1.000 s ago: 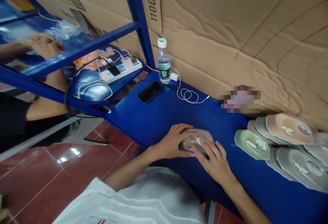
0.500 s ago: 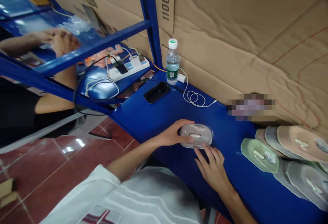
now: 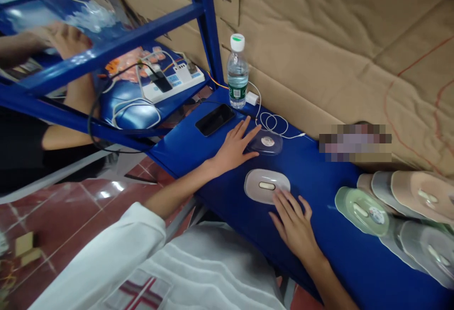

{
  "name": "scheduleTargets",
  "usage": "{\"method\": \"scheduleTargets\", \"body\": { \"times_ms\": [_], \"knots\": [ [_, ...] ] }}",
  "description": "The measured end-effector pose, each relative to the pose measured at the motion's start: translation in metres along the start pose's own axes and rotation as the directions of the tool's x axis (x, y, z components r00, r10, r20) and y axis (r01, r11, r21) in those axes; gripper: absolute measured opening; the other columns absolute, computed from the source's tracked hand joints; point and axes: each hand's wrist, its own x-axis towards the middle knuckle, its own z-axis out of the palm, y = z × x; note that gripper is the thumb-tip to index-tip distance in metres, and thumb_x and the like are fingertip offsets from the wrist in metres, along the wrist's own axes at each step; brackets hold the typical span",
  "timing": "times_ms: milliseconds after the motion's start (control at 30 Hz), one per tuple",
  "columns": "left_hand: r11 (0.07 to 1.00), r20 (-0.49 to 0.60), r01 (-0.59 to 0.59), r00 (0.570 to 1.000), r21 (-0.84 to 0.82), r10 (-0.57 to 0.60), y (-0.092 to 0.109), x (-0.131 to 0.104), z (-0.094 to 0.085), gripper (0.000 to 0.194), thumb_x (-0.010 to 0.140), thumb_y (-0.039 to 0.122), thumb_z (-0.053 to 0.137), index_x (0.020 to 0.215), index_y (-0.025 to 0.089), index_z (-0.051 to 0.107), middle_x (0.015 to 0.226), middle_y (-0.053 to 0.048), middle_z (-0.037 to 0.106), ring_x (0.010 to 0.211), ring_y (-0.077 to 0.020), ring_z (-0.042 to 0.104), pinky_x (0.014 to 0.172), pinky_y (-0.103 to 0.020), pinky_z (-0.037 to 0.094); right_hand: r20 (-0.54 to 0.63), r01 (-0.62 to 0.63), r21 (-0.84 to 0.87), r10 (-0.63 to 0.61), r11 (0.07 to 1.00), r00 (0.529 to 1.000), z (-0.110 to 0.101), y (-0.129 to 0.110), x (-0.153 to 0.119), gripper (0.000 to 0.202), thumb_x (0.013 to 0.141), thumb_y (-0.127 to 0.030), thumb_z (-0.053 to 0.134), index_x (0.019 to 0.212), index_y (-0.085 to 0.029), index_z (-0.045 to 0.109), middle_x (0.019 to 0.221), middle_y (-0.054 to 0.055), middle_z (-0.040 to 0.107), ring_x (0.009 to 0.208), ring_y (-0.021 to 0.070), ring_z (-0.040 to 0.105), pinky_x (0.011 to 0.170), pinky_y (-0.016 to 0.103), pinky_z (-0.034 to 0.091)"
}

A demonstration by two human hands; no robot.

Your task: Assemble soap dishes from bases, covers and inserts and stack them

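Observation:
A pale pinkish oval case (image 3: 256, 186) with a cream oblong piece in its middle lies on the blue table. My right hand (image 3: 294, 222) is open, its fingertips over the case's right edge. Behind the case, a clear plastic cover (image 3: 271, 145) with a round sticker lies on the table. My left hand (image 3: 236, 149) is at the cover's left edge, fingers spread, not wrapped round it.
Stacked oval cases in green (image 3: 369, 217), grey and peach stand at the right. A black phone (image 3: 214, 119), a water bottle (image 3: 237, 73) and a coiled white cable (image 3: 271, 121) lie towards the cardboard wall. Beyond the blue frame (image 3: 117, 49) are a power strip (image 3: 170, 90) and another person's arms.
The clear cover is off the case and lies behind it. My left hand has moved forward with its fingers spread; my right hand has stayed near the case.

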Motion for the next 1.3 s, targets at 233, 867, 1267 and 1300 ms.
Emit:
{"method": "scheduleTargets", "body": {
  "times_ms": [233, 867, 1267, 1300],
  "knots": [
    [0.920, 0.063, -0.392, 0.917, -0.027, 0.393, 0.042, -0.082, 0.007, 0.058, 0.106, 0.050, 0.062, 0.157, 0.024, 0.052, 0.161, -0.018, 0.055, 0.151, -0.0341, 0.051, 0.126, -0.057, 0.040, 0.056, 0.048, -0.089, -0.043, 0.995, 0.998, -0.006, -0.016, 0.028, 0.037, 0.107, -0.030, 0.063, 0.142, -0.017, 0.064, 0.123, 0.012, 0.077, 0.107, 0.0242, 0.066, 0.100, 0.042, 0.041],
    [0.941, -0.145, -0.271, 0.942, 0.203, 0.303, 0.011, -0.151, 0.014, 0.048, 0.098, 0.016, 0.069, 0.145, 0.025, 0.063, 0.150, -0.018, 0.062, 0.142, -0.0336, 0.059, 0.113, -0.053, 0.055, 0.106, 0.211, -0.090, -0.202, 0.973, 0.974, 0.012, -0.030, 0.114, 0.030, 0.111, -0.021, 0.051, 0.137, -0.014, 0.064, 0.138, 0.011, 0.074, 0.124, 0.0247, 0.060, 0.106, 0.042, 0.037],
    [0.960, -0.094, -0.251, 0.960, 0.126, 0.264, -0.044, -0.170, -0.037, 0.014, 0.094, 0.017, 0.076, 0.104, 0.020, 0.068, 0.135, -0.014, 0.073, 0.135, -0.0294, 0.068, 0.123, -0.056, 0.051, 0.115, 0.132, -0.115, -0.119, 0.985, 0.986, 0.029, -0.019, 0.143, 0.036, 0.113, -0.036, 0.048, 0.138, -0.016, 0.065, 0.135, 0.014, 0.073, 0.121, 0.0263, 0.063, 0.104, 0.043, 0.041],
    [0.957, -0.102, -0.252, 0.958, 0.146, 0.268, -0.045, -0.169, -0.038, 0.016, 0.093, 0.017, 0.077, 0.106, 0.021, 0.068, 0.135, -0.014, 0.072, 0.135, -0.0301, 0.068, 0.123, -0.058, 0.050, 0.123, 0.126, -0.104, -0.113, 0.987, 0.986, 0.032, -0.018, 0.146, 0.038, 0.113, -0.037, 0.049, 0.140, -0.016, 0.064, 0.139, 0.014, 0.071, 0.123, 0.0267, 0.063, 0.105, 0.043, 0.041]
  ]
}}
